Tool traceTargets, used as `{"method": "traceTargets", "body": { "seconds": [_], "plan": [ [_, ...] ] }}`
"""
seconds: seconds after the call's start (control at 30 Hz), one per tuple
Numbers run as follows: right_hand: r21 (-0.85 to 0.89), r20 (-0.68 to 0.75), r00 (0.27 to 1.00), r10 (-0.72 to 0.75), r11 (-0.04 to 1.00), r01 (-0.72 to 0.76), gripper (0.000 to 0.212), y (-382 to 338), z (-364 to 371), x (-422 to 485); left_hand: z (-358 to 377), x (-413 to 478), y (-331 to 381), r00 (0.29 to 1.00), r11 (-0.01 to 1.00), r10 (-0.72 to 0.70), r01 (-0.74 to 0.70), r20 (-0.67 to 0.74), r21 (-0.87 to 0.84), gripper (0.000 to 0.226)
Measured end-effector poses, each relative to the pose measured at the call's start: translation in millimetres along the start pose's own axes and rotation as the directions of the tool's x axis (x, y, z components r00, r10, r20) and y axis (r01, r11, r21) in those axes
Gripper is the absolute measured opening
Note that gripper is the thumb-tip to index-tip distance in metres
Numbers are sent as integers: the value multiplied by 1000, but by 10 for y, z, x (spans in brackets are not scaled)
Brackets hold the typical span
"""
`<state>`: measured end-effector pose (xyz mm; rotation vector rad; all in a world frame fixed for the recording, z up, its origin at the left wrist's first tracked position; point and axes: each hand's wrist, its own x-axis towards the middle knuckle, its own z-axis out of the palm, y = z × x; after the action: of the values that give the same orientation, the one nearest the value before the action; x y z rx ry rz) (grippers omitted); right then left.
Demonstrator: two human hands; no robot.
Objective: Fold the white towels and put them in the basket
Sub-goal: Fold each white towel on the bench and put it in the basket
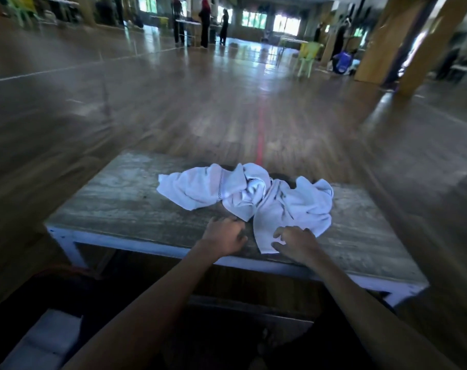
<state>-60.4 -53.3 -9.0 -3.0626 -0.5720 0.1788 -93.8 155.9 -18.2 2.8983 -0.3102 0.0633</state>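
**Big hall with a shiny floor**

Looks like a big meeting or sports hall. Has a wide, shiny wooden floor (pixel 227 102) with painted lines (pixel 260 140), thick pillars (pixel 424 44), bright windows (pixel 286 24) far back, green plastic chairs (pixel 306 57), and people (pixel 204 22) standing by tables (pixel 187 22).
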Motion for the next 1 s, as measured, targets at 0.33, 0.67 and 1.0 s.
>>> {"method": "traceTargets", "body": {
  "seconds": [0.33, 0.67, 1.0],
  "plan": [
    [50, -125, 991, -56, 997, 63, 42, 321, 490, -237, 578, 128, 351, 972, 972, 236, -235, -22, 23, 35],
    [-53, -361, 927, -106, 994, 93, 23, 164, 519, -242, 433, 56, 379, 912, 932, 356, -331, -203, 145, 23],
    [74, -548, 822, -156, 969, 234, 17, 288, -867, 92, -817, 531, 364, 849, 900, 430, -377, -307, 219, 10]
  ]
}}
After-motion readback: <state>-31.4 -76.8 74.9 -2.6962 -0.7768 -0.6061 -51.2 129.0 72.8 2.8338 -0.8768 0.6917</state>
